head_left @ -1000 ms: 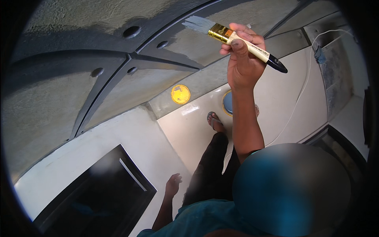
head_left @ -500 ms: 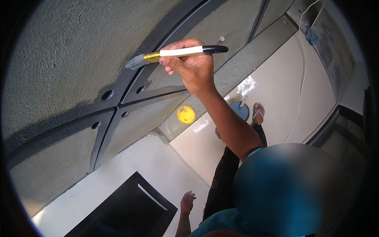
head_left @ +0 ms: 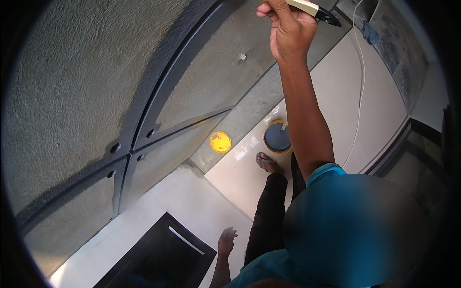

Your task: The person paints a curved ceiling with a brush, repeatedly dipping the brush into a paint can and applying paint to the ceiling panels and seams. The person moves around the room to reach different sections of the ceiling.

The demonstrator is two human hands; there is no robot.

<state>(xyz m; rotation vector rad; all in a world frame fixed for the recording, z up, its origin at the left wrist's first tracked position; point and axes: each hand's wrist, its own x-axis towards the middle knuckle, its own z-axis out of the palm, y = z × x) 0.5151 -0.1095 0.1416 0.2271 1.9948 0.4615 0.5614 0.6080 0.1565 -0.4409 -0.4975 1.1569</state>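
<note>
The paintbrush (head_left: 314, 9), with its cream handle and black end, sits at the very top of the view above the open paint can (head_left: 277, 137), its bristles cut off by the upper edge, and the right hand (head_left: 287, 30) is raised high with fingers curled tight around the handle. The left hand (head_left: 226, 240) hangs low and well below the can, fingers loosely spread and holding nothing. Just left of the can lies its yellow lid (head_left: 220, 142) at the foot of the grey wall (head_left: 72, 81) crossed by dark painted metal strips (head_left: 158, 91), a sandalled foot (head_left: 267, 163) stands just below the can on the pale floor (head_left: 331, 91), and a white cable (head_left: 359, 96) trails to the can's right.
</note>
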